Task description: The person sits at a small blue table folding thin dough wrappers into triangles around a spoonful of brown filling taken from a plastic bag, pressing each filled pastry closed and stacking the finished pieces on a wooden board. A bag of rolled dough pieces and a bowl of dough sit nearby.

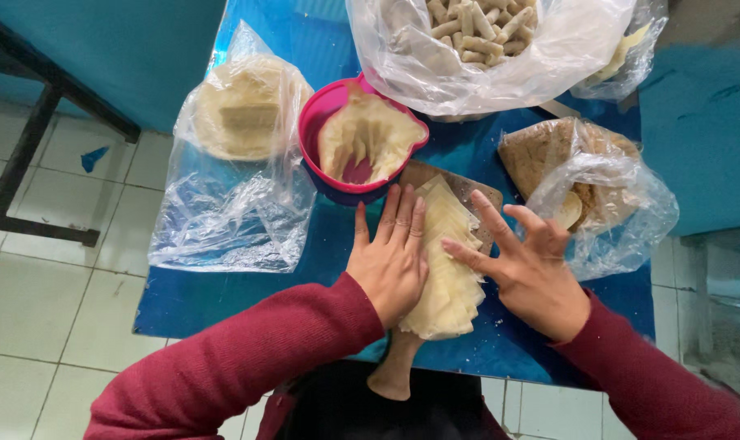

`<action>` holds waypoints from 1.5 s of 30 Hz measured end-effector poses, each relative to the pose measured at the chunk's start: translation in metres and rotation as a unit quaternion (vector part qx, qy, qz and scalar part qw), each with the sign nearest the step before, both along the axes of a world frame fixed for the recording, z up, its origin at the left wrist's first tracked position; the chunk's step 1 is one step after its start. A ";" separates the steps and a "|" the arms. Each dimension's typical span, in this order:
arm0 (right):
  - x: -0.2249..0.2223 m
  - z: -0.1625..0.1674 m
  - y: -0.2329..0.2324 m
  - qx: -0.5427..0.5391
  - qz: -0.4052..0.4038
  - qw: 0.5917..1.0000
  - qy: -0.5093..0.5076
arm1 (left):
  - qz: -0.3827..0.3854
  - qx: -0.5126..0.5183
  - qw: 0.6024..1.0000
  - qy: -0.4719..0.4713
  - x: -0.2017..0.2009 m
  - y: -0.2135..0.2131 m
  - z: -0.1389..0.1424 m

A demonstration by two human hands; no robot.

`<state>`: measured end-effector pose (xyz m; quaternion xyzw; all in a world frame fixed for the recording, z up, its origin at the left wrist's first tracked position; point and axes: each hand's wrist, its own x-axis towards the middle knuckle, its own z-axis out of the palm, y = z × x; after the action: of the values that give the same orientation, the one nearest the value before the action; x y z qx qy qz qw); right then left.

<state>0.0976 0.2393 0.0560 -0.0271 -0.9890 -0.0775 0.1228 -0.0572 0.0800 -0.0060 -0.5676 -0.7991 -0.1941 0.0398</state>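
- Plastic bag [231, 171] at ten o'clock on the blue bench [223, 293], holding a round stack of pale wrappers [240, 114].
- Pink bowl [358, 147] at twelve o'clock, just above the hands, with a crumpled pale sheet in it.
- Left hand [390, 261], in a dark red sleeve, lies flat at the centre, fingers [403, 216] straight and together, pressing the left edge of a fanned stack of thin pale sheets [451, 277].
- That stack rests on a wooden board [403, 367] whose handle points to six o'clock.
- Right hand [533, 273] rests on the stack's right edge, fingers spread and released, gripping nothing.
- Clear bag of brown filling [590, 187] at two o'clock; a bag of pale rolls [476, 33] at one o'clock.
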 end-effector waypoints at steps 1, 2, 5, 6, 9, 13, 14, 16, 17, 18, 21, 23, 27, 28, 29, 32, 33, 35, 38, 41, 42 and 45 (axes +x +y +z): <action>-0.002 -0.002 0.001 0.068 -0.007 0.997 0.020 | -0.002 -0.002 1.000 0.000 -0.002 0.001 -0.003; -0.002 -0.003 0.003 0.133 -0.018 0.991 0.011 | -0.003 -0.004 1.000 -0.001 -0.004 0.002 -0.005; -0.005 -0.006 0.007 0.242 -0.038 0.970 0.003 | -0.007 0.007 1.000 -0.019 -0.012 0.001 -0.011; -0.005 -0.003 0.010 0.220 -0.039 0.975 0.010 | -0.006 0.009 1.000 -0.017 -0.015 0.001 -0.011; -0.007 -0.003 0.011 0.152 -0.005 0.988 0.013 | -0.005 0.009 1.000 -0.017 -0.019 0.000 -0.012; -0.019 -0.015 0.009 0.215 0.060 0.975 -0.014 | -0.003 0.006 1.000 -0.012 -0.024 0.001 -0.016; -0.021 -0.018 0.011 0.226 0.057 0.972 -0.022 | 0.000 0.008 1.000 -0.009 -0.025 0.002 -0.018; -0.026 -0.020 0.016 0.248 0.053 0.967 -0.038 | 0.002 0.000 1.000 -0.003 -0.026 0.002 -0.021; -0.029 -0.021 0.019 0.253 0.058 0.965 -0.037 | 0.003 -0.004 1.000 0.000 -0.026 0.002 -0.022; -0.034 -0.023 0.022 0.258 0.062 0.964 -0.035 | 0.001 -0.004 1.000 -0.001 -0.026 0.001 -0.022; -0.043 -0.021 0.028 0.255 0.065 0.964 -0.032 | -0.001 -0.002 1.000 -0.004 -0.026 -0.001 -0.022; -0.048 -0.020 0.030 0.263 0.059 0.963 -0.028 | -0.001 0.001 1.000 -0.008 -0.026 -0.003 -0.022; -0.058 -0.022 0.033 0.293 0.031 0.955 -0.024 | 0.005 0.000 1.000 -0.004 -0.026 -0.005 -0.022; -0.060 -0.023 0.034 0.297 0.022 0.954 -0.025 | 0.005 -0.001 1.000 -0.005 -0.025 -0.005 -0.022; -0.063 -0.024 0.035 0.289 0.003 0.957 -0.018 | 0.004 -0.001 1.000 -0.006 -0.025 -0.006 -0.023; -0.068 -0.024 0.034 0.215 -0.037 0.976 -0.009 | 0.005 -0.009 1.000 -0.009 -0.024 -0.006 -0.024; -0.069 -0.023 0.033 0.159 -0.038 0.986 -0.014 | 0.003 -0.008 1.000 -0.012 -0.025 -0.006 -0.024; -0.070 -0.022 0.032 0.054 -0.026 0.997 -0.038 | 0.000 -0.006 1.000 -0.020 -0.026 -0.007 -0.026; -0.077 -0.027 0.025 -0.032 0.001 0.996 -0.078 | 0.008 -0.007 1.000 -0.003 -0.027 -0.008 -0.030; -0.086 -0.034 0.023 0.049 0.006 0.996 -0.071 | 0.006 0.002 1.000 -0.016 -0.028 -0.005 -0.034; -0.085 -0.034 0.023 0.101 -0.001 0.993 -0.059 | 0.006 -0.001 1.000 -0.013 -0.029 -0.004 -0.035; -0.082 -0.034 0.021 0.221 -0.023 0.974 -0.039 | 0.007 -0.007 1.000 -0.008 -0.029 -0.004 -0.037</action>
<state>0.0154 0.2600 0.0222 -0.0189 -0.9504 -0.2983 0.0858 -0.0861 0.0759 -0.0434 -0.5606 -0.8049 -0.1923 0.0310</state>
